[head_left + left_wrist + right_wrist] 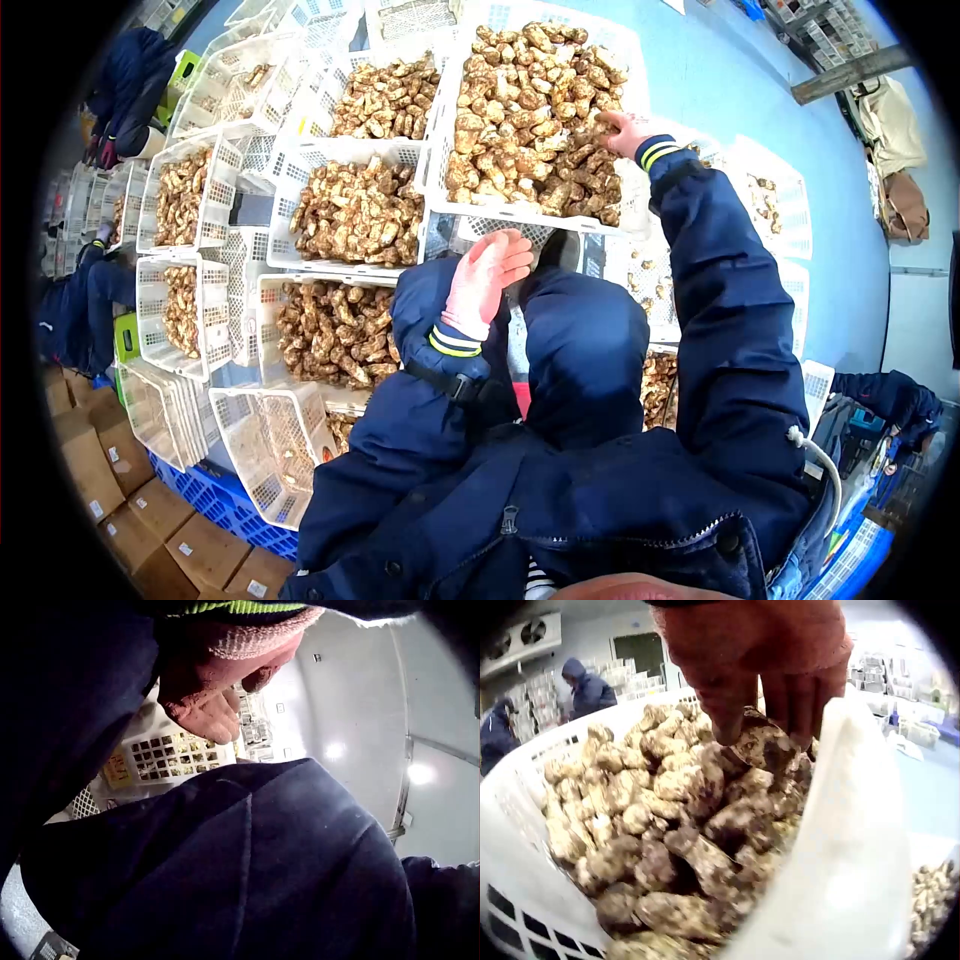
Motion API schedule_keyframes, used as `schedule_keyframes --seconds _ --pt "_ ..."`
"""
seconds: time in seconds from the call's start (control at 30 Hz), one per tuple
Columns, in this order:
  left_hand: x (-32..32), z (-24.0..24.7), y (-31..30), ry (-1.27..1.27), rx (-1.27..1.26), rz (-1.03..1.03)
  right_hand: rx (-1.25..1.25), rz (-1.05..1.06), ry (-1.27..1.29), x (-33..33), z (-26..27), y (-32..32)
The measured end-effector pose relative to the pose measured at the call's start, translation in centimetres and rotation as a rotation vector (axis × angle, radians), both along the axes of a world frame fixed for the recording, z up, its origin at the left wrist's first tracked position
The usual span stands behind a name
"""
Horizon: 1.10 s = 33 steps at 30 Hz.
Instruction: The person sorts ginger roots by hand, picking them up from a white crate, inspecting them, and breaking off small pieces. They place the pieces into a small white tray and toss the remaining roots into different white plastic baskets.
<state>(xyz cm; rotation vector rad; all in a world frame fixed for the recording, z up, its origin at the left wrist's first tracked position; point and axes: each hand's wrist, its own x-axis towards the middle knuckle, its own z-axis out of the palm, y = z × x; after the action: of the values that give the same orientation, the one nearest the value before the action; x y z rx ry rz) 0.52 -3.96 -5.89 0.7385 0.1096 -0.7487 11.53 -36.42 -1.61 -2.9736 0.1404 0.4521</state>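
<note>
A large white plastic crate (637, 200) full of brown-and-cream mushrooms (520, 120) stands in front of my knees. My right hand (628, 133), in a pink glove, reaches over its right side. In the right wrist view, the thumb and fingers pinch a dark-capped mushroom (763, 744) at the top of the heap, beside the crate's white rim (859, 817). My left hand (483, 275), gloved too, is held above my lap near the crate's front edge, fingers extended and holding nothing. The left wrist view shows its fingers (214, 724) in front of a crate's slotted wall (142, 759).
More mushroom crates stand to the left, including a nearby full one (360, 215). Sparsely filled crates (775, 205) are at the right. Stacked crates (160, 415) and cardboard boxes (205, 550) lie lower left. Two people (130, 75) work at far left. Blue floor (700, 70) stretches beyond.
</note>
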Motion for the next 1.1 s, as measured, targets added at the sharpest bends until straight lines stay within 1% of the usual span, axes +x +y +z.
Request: schedule_keyframes --seconds 0.07,0.1,0.13,0.2,0.23,0.33,0.4,0.43,0.47,0.53,0.57,0.6,0.67,0.7,0.73,0.77,0.8,0.83,0.87,0.9,0.93,0.97,1.0,1.07,1.1 --pt "-0.1 -0.2 0.0 0.012 -0.003 0.001 0.779 -0.224 -0.023 0.0 0.1 -0.6" --pt "-0.1 0.1 0.0 0.019 0.035 0.005 1.179 -0.292 -0.02 -1.4 2.2 0.6" --pt "-0.1 0.5 0.0 0.028 0.041 0.005 1.211 -0.315 -0.064 -2.3 3.7 1.5" --pt "-0.1 0.2 -0.1 0.008 0.048 0.005 1.53 -0.302 0.053 -3.7 4.6 1.6" --pt "-0.1 0.1 0.0 0.006 0.042 0.002 1.724 -0.258 0.07 -4.7 4.8 1.8" --pt "-0.1 -0.1 -0.2 0.009 0.004 -0.018 2.086 -0.086 0.072 -6.9 5.9 5.4" --pt "-0.1 -0.2 -0.1 0.005 -0.001 -0.019 1.913 -0.197 0.009 -7.6 6.2 7.3" --pt "-0.2 0.0 0.0 0.009 0.011 -0.007 1.955 -0.214 0.007 -7.8 6.0 8.1" --pt "-0.4 0.3 0.4 0.007 0.013 -0.007 1.94 -0.229 0.041 -8.1 6.3 8.5" --pt "-0.4 1.0 0.7 -0.013 0.06 0.028 1.837 -0.309 0.072 -8.5 7.2 8.8" --pt "0.0 1.3 1.2 0.011 -0.038 0.014 1.775 -0.274 0.075 -8.4 6.6 8.4" --pt "0.4 2.8 1.3 -0.005 -0.033 0.035 1.727 -0.332 0.156 -8.2 5.7 7.6" --pt "1.8 6.0 1.6 -0.095 -0.019 0.049 1.645 -0.553 0.528 -7.0 4.8 5.9" --pt "2.4 7.7 1.7 -0.15 0.021 0.07 1.504 -0.633 0.515 -5.6 4.4 6.4" --pt "2.7 8.1 1.8 -0.202 -0.041 0.088 1.618 -0.632 0.426 -3.9 4.2 6.5" --pt "3.0 8.6 1.8 -0.184 -0.026 0.084 1.729 -0.626 0.328 -1.9 5.2 7.9" --pt "3.1 8.8 1.7 -0.166 -0.011 0.083 1.795 -0.466 0.132 0.2 6.5 9.7" --pt "3.0 8.5 1.7 -0.158 -0.007 0.069 1.495 -0.304 -0.06 2.0 8.5 10.9" --pt "2.7 8.0 2.0 -0.148 0.003 0.05 1.337 -0.261 -0.004 4.8 9.4 10.0" --pt "2.4 7.8 2.2 -0.106 0.031 0.066 0.971 -0.26 -0.055 7.7 8.4 8.5" --pt "2.2 7.8 2.8 -0.092 0.045 0.068 0.066 -0.057 -0.228 7.5 9.9 8.4" --pt "2.1 7.5 3.2 -0.09 0.057 0.085 -0.073 -0.099 -0.14 8.7 7.7 6.1" --pt "2.1 7.2 3.5 -0.09 0.069 0.102 -0.284 -0.137 -0.086 9.1 5.1 3.9" --pt "2.5 7.2 3.5 -0.088 0.033 0.121 -0.338 -0.206 0.141 7.8 2.5 1.5" --pt "2.6 7.2 3.3 -0.088 -0.004 0.13 -0.33 -0.25 0.136 7.1 1.2 0.6"
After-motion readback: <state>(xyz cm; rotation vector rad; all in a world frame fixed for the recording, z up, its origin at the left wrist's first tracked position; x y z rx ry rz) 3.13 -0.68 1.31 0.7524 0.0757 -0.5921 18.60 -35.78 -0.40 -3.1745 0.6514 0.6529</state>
